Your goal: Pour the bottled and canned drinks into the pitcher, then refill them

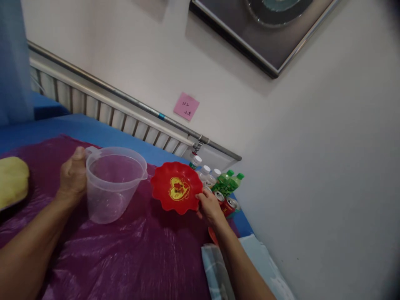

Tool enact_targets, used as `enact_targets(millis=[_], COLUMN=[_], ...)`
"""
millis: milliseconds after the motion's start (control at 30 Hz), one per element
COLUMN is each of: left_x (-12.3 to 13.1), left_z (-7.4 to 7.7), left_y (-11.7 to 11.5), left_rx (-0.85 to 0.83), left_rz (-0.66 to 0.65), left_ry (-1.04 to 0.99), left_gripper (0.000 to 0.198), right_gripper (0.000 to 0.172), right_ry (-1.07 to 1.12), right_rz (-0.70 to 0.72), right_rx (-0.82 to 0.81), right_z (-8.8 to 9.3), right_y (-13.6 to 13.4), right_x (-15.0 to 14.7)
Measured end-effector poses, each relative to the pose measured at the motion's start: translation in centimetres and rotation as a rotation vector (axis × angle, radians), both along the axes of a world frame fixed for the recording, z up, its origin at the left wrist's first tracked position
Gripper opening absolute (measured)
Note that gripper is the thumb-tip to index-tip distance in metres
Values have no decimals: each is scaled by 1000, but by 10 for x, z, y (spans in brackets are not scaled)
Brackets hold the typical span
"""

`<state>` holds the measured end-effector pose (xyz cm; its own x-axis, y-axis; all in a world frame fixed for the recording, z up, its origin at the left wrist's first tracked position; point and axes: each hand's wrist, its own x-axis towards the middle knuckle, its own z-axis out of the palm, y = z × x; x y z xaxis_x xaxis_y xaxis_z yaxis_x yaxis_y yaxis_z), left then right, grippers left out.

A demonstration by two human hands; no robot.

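Note:
My left hand (73, 175) is wrapped round the handle of a clear plastic measuring jug (112, 185) that stands upright on the purple plastic sheet (131, 258). The jug looks empty. My right hand (210, 207) pinches the near right rim of a red scalloped plate (175, 187) with a gold heart design, holding it tilted up just right of the jug.
Plastic bottles with white and green caps (225, 180) and red cans (229, 205) crowd the wall behind the plate. A yellow lump (12, 181) lies at the left edge. A folded pale cloth (215, 266) sits by my right forearm. A radiator (103, 110) runs along the wall.

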<state>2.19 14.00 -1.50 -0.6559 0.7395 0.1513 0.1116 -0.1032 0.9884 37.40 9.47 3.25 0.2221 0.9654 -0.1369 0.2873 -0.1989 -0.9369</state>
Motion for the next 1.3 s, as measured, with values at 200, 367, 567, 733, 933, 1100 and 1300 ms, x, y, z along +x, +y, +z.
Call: enact_targets(millis=[200, 367, 567, 733, 933, 1100, 1300], left_x=[2, 2, 4, 3, 3, 3, 3], left_z=[7, 4, 4, 2, 1, 0, 4], left_y=[-5, -6, -7, -6, -2, -2, -4], left_rx=[-18, 7, 54, 72, 73, 72, 54], left_rz=[-29, -95, -131, -134, -139, -146, -135], left_ry=[-94, -96, -83, -60, -74, -91, -108], left_gripper=[42, 44, 48, 50, 49, 49, 48], right_gripper=[14, 13, 13, 12, 15, 18, 25], right_ry=[-38, -50, -75, -129, -409, -662, -859], right_rz=[-8, 46, 128, 147, 158, 182, 227], right_rx=[121, 214, 296, 383, 758, 1009, 1269], right_z=[71, 106, 106, 101, 90, 81, 70], right_y=[20, 33, 47, 49, 47, 38, 22], right_x=[-5, -38, -91, -121, -131, -130, -127])
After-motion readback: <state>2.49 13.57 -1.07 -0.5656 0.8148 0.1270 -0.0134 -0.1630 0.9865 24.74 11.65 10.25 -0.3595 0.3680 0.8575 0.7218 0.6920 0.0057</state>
